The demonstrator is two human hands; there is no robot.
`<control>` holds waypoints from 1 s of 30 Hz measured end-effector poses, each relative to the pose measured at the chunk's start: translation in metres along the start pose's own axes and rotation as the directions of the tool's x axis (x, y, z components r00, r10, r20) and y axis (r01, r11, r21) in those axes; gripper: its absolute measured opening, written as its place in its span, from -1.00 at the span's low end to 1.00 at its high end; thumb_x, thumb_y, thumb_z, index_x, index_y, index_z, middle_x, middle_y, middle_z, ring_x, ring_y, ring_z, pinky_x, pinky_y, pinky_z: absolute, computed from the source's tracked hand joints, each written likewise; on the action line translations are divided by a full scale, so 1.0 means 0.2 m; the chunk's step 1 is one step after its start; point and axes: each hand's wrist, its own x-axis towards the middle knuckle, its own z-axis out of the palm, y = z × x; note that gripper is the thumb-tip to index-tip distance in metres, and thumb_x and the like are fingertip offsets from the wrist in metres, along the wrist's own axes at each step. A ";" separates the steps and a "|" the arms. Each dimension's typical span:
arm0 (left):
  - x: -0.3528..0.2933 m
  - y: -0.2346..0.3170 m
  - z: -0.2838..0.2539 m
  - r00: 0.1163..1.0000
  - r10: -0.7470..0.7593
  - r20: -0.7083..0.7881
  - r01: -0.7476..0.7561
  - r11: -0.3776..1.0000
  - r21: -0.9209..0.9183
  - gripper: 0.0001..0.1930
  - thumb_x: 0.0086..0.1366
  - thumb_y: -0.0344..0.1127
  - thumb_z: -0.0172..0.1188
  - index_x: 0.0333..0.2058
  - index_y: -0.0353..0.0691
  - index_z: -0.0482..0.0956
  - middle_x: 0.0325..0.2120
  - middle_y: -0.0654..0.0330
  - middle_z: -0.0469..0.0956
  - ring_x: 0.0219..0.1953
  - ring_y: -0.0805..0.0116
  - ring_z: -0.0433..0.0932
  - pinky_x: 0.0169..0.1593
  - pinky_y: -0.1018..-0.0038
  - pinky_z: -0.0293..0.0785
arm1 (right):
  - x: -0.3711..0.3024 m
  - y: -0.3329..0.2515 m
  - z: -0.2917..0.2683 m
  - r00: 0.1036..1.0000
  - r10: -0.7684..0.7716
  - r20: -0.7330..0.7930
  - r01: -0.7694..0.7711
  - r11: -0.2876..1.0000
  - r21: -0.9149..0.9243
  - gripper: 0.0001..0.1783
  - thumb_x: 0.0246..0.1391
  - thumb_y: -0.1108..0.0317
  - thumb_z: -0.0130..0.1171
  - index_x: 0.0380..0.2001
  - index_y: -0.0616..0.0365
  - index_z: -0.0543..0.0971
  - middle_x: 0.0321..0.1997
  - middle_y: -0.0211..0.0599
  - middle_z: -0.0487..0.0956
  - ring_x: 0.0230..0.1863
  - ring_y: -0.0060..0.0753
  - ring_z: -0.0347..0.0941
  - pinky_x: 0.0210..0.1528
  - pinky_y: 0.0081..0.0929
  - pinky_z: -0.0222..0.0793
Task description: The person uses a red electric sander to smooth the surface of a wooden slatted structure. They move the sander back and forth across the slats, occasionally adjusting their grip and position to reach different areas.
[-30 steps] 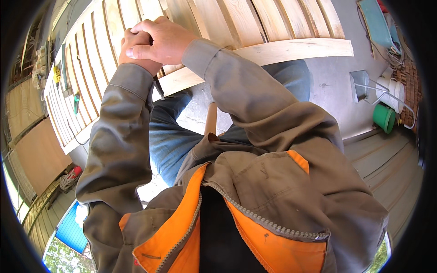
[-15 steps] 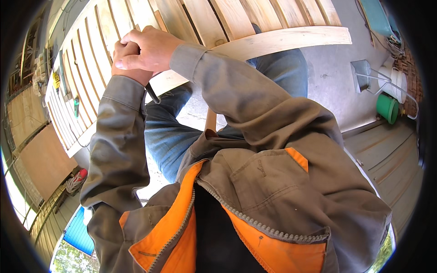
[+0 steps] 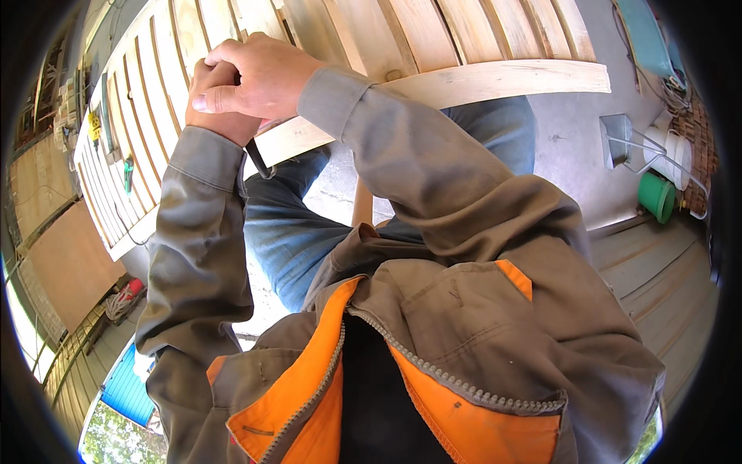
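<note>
My left hand (image 3: 224, 104) is closed over the near edge of a pale wooden slatted panel (image 3: 371, 39). My right hand (image 3: 267, 77) lies on top of it, with curled fingers and its thumb across the left one. Whatever the two hands grip is mostly hidden beneath them. From under the left wrist a dark strap-like or handle-like piece (image 3: 259, 158) hangs past the front rail (image 3: 502, 81), and a small bit of red shows beside it.
A yellow tool (image 3: 95, 126) and a green-handled tool (image 3: 128, 174) lie on the panel's left part. At right stand a metal scoop-like container (image 3: 616, 139), a white bucket (image 3: 671, 155) and a green bucket (image 3: 657, 197). A brown board (image 3: 76, 267) is at left.
Both hands stay clasped in nearly the same spot. The panel and the things at right appear slightly lower and further right in the view.
</note>
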 end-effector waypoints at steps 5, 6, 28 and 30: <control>-0.13 -0.07 0.00 0.998 -0.064 0.025 0.062 0.994 0.092 -0.68 0.22 -0.28 0.44 -0.05 -0.14 0.68 -0.12 0.01 0.65 -0.01 -0.07 0.56 -0.02 0.13 0.61 | 0.00 -0.02 0.11 0.992 0.067 0.104 -0.073 0.996 0.060 -0.15 0.18 -0.27 0.44 0.25 0.23 0.61 -0.01 0.21 0.71 0.01 0.17 0.71 0.10 -0.11 0.64; -0.14 -0.07 -0.01 0.996 -0.085 0.043 0.078 0.987 0.143 -0.66 0.25 -0.26 0.42 0.00 -0.10 0.67 -0.09 0.05 0.64 0.02 -0.06 0.54 0.01 0.14 0.58 | 0.00 -0.03 0.13 0.992 0.071 0.108 -0.074 0.997 0.025 -0.15 0.18 -0.27 0.44 0.27 0.20 0.60 0.01 0.21 0.70 0.05 0.16 0.70 0.12 -0.11 0.63; -0.14 0.00 0.02 0.976 -0.211 0.046 0.212 0.977 0.000 -0.65 0.26 -0.17 0.44 0.00 -0.05 0.72 0.03 -0.09 0.59 0.10 -0.11 0.54 0.13 0.06 0.64 | -0.02 0.06 0.15 0.996 -0.069 0.052 0.069 0.998 0.004 -0.18 0.18 -0.23 0.47 0.25 0.20 0.61 -0.09 0.12 0.73 -0.05 0.07 0.74 0.06 -0.12 0.67; -0.17 -0.03 0.00 0.965 -0.257 0.053 0.257 0.966 0.009 -0.64 0.26 -0.16 0.45 0.01 -0.06 0.71 0.02 -0.08 0.59 0.11 -0.08 0.52 0.15 0.08 0.63 | -0.02 0.04 0.19 0.995 0.010 0.101 -0.008 1.000 -0.019 -0.16 0.19 -0.32 0.42 0.32 0.03 0.57 0.04 0.11 0.65 0.04 0.09 0.70 0.13 -0.09 0.63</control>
